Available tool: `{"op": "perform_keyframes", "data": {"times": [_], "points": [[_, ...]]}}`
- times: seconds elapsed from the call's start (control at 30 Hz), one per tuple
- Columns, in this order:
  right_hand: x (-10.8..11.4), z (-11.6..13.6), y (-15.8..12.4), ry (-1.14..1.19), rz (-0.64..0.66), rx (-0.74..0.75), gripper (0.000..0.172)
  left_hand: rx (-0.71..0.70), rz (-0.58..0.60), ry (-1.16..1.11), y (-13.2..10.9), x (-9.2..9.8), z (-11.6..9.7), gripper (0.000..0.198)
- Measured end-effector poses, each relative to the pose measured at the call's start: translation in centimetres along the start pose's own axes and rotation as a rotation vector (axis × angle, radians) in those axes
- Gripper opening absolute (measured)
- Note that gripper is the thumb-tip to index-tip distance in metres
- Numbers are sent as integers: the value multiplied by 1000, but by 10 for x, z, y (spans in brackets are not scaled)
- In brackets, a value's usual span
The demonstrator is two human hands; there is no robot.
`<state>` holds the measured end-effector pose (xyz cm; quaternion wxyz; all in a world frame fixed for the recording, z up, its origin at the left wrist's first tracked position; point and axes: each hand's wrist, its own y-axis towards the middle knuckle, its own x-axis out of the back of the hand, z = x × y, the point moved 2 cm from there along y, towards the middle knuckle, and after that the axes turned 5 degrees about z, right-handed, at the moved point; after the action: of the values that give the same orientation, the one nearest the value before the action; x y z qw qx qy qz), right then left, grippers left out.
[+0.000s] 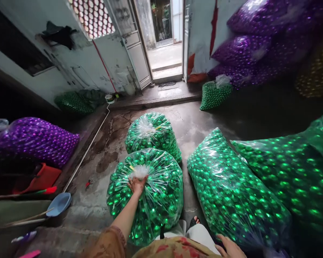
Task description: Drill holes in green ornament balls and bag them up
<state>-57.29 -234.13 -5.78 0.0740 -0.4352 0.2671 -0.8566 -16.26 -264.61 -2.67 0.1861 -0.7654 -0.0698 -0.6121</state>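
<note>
The left hand point(136, 184) grasps the gathered neck point(141, 171) of a bulging, clear plastic bag point(165, 182) of shiny green balls point(153, 215) directly beneath it, and the right hand point(230, 247), fingers loosely extended, lies right of that grip.

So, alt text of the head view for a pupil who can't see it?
A person's left hand grips the gathered top of a clear bag of green balls; the right hand is near another such bag. Purple-filled bags lie on both sides, with an open doorway ahead.
</note>
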Motion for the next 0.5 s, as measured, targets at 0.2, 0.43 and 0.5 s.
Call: {"op": "perform_keyframes", "data": {"times": [0.2,0.43,0.5], "points": [[55,104,53,81,126,364,46,-110,49,-85,-33,9,16,60],[59,276,114,-144,164,940,40,-163,-126,-195,-163,28,71,55],[41,324,124,-199,111,1044,47,-43,-153,-224,-213,16,93,47]]}}
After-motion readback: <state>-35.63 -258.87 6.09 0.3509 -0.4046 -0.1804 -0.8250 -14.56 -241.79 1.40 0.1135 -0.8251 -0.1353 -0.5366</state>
